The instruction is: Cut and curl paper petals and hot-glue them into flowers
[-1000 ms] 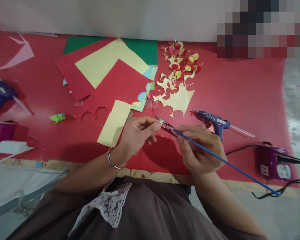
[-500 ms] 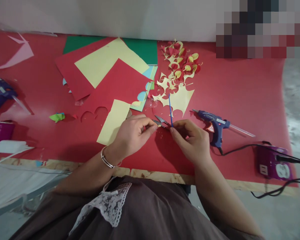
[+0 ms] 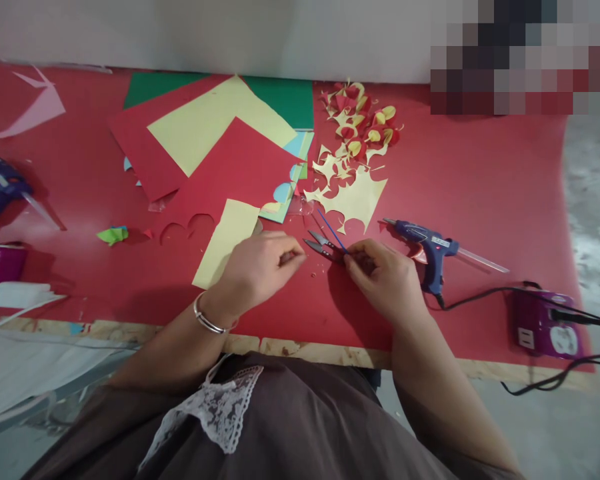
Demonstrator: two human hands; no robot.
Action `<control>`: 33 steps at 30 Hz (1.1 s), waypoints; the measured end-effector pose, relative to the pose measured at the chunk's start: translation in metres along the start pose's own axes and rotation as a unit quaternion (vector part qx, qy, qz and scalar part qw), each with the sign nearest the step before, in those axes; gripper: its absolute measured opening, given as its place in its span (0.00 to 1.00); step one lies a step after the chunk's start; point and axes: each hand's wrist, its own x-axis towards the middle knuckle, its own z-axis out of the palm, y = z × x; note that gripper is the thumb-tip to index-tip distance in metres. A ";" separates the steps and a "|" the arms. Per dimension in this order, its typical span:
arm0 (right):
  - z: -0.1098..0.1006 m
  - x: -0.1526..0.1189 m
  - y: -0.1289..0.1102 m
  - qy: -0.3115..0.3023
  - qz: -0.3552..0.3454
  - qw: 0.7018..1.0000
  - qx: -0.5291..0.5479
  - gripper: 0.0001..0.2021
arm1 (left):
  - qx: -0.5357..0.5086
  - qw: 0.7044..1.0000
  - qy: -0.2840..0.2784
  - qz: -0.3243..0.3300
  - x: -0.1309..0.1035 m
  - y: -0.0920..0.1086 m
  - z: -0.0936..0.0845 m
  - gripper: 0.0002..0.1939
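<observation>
My right hand (image 3: 384, 275) pinches the end of a thin blue stick (image 3: 332, 229), which points up and to the left. Dark-bladed snips (image 3: 323, 248) lie open beside that hand's fingertips, their rear part hidden by the fingers. My left hand (image 3: 267, 267) is closed, thumb against fingers, just left of the blade tips; anything between its fingertips is too small to make out. A pale yellow paper strip (image 3: 226, 241) lies partly under it. Tiny scraps (image 3: 313, 275) are on the red table between my hands.
Cut yellow paper (image 3: 360, 198) and red-yellow paper pieces (image 3: 355, 120) lie ahead. Blue glue guns rest at right (image 3: 431, 248) and left (image 3: 5, 187). Large red paper (image 3: 235, 167) is at centre-left. A purple power block (image 3: 545, 323) with black cords sits at right.
My left hand has drawn back left from the blades. The blue stick has tilted from nearly upright to leaning left, and my right hand has shifted slightly.
</observation>
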 end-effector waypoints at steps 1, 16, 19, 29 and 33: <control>0.000 0.000 0.001 0.003 -0.006 1.000 -0.010 0.06 | -0.019 0.999 0.027 -0.005 0.000 -0.004 -0.006 0.07; -0.003 0.003 0.011 0.028 -0.041 0.993 -0.106 0.06 | 0.089 0.991 -0.022 -0.097 0.004 -0.028 -0.037 0.05; -0.004 0.003 0.010 0.049 -0.047 0.992 -0.110 0.06 | 0.084 0.990 -0.009 -0.108 0.003 -0.029 -0.033 0.09; -0.001 -0.003 -0.024 0.039 -0.127 0.985 0.112 0.05 | -0.294 0.954 0.056 -0.035 0.002 0.008 0.009 0.12; 0.004 -0.005 -0.030 0.019 -0.147 0.980 0.133 0.05 | -0.341 0.938 0.056 0.013 0.003 0.014 0.023 0.12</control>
